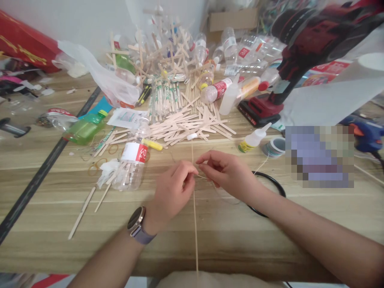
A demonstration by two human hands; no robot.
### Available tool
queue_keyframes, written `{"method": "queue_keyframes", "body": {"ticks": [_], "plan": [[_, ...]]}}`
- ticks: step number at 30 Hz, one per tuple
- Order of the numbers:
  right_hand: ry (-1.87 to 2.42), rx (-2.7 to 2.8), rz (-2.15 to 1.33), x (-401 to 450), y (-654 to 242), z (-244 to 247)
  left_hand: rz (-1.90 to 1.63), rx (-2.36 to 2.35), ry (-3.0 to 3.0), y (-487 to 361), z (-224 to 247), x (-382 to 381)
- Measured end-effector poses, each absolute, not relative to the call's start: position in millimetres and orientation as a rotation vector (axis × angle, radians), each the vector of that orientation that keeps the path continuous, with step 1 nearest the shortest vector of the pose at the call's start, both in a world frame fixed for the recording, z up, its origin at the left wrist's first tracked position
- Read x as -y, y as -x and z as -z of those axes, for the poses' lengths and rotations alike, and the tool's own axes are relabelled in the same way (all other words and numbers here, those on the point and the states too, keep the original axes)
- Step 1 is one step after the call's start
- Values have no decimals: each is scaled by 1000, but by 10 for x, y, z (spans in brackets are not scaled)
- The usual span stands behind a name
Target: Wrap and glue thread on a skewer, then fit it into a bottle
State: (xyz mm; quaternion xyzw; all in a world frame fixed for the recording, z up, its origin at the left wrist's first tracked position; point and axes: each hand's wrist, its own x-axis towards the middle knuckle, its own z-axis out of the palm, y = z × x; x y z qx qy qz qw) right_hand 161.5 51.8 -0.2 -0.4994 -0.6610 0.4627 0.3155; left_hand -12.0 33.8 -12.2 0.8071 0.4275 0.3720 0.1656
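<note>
Left hand [174, 188] closes finger and thumb on pale thread [203, 177] beside a slim wooden stick [195, 228], while the right hand [226, 172] curls just opposite, mid-desk [240, 248]; whether its fingertips grip anything cannot be told.

Running from near a white bottle cap [192, 136] past the near edge of the desk, the stick looks light, stiff and liable to snap if bent, best steadied around its middle. Thread looks soft, very light and apt to slip, best pinched close to the stick.

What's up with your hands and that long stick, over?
Left hand pinching thin string, right hand close beside. Long stick running below, white cap at far end. Craft sticks piled beyond.
</note>
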Motion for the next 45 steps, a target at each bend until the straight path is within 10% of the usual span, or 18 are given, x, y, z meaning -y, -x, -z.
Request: {"method": "queue_keyframes", "body": {"ticks": [45], "plan": [[1033,2045,-721,-598,-1646,11,-1178,-1304,-1984,128,117,-296]]}}
